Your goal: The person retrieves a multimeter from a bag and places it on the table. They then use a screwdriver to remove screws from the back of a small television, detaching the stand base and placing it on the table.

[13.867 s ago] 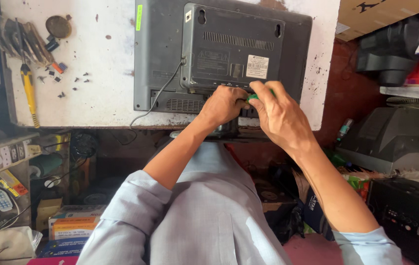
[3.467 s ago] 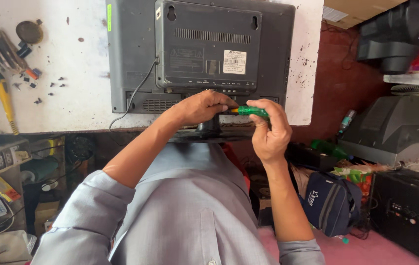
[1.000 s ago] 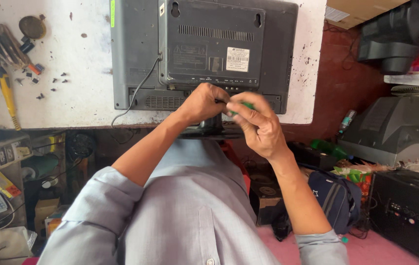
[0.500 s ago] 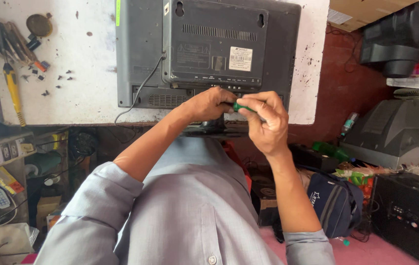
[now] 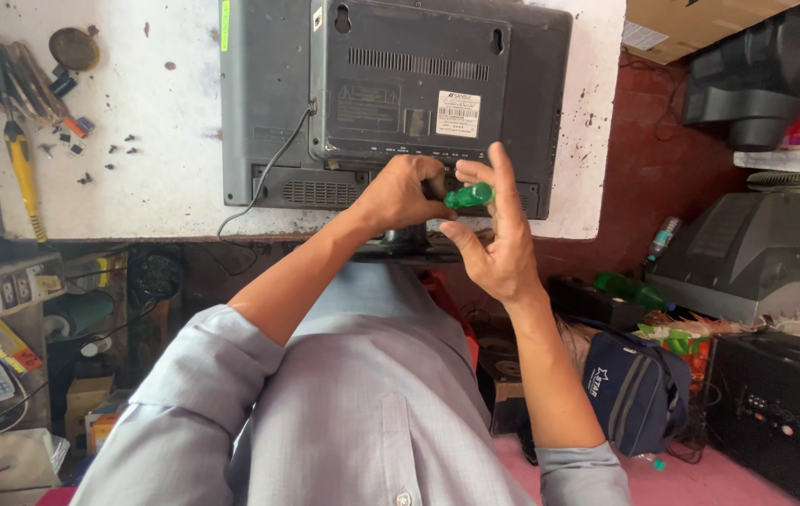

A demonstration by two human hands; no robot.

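Green screwdriver handle (image 5: 468, 196) pinched betw right hand (image 5: 496, 234) fingers w/ left hand (image 5: 403, 190) steadying at monitor back (image 5: 400, 103); looks light, rigid plastic, prob slick—grip mid-handle.

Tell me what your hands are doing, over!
Left hand closed at the grey monitor's lower back edge. Right hand open-fingered around green screwdriver handle. Nothing in the way.
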